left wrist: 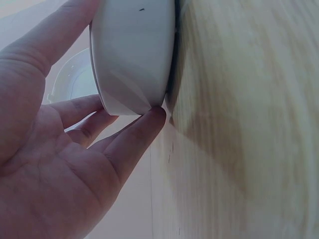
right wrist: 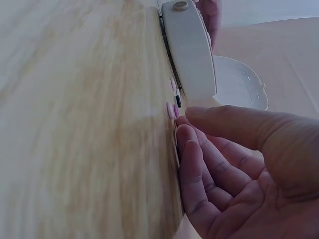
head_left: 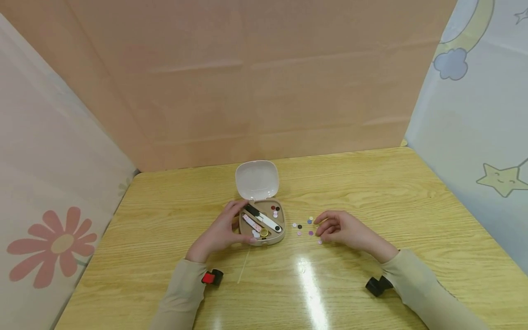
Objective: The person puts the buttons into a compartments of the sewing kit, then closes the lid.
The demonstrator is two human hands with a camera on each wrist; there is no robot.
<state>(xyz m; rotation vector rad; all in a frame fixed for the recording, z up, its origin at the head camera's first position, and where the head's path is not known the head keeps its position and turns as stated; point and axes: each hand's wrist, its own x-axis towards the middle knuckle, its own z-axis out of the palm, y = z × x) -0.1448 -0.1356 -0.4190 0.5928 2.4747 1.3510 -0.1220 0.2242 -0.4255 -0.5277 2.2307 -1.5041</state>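
Note:
A small beige box (head_left: 273, 241) stands on the table with its white lid (head_left: 257, 179) raised. My left hand (head_left: 220, 233) holds the box at its left side, thumb at the front edge and fingers round the side. Inside lie a long white-and-black tool (head_left: 270, 222), a pale strip with red print (head_left: 251, 223), a gold-coloured ring (head_left: 264, 232) and several small buttons (head_left: 275, 213). To the right of the box, my right hand (head_left: 342, 230) rests low over loose buttons, fingers loosely bent; nothing shows between thumb and fingers. A purple button (head_left: 311, 233) lies beside its fingertips.
Loose on the wood table (head_left: 165, 275) are a black button (head_left: 299, 227), a blue button (head_left: 310, 222) and several pale ones. A thin pale strand (head_left: 244, 265) runs forward from the box. A plain backdrop (head_left: 255, 91) rises behind the table's far edge.

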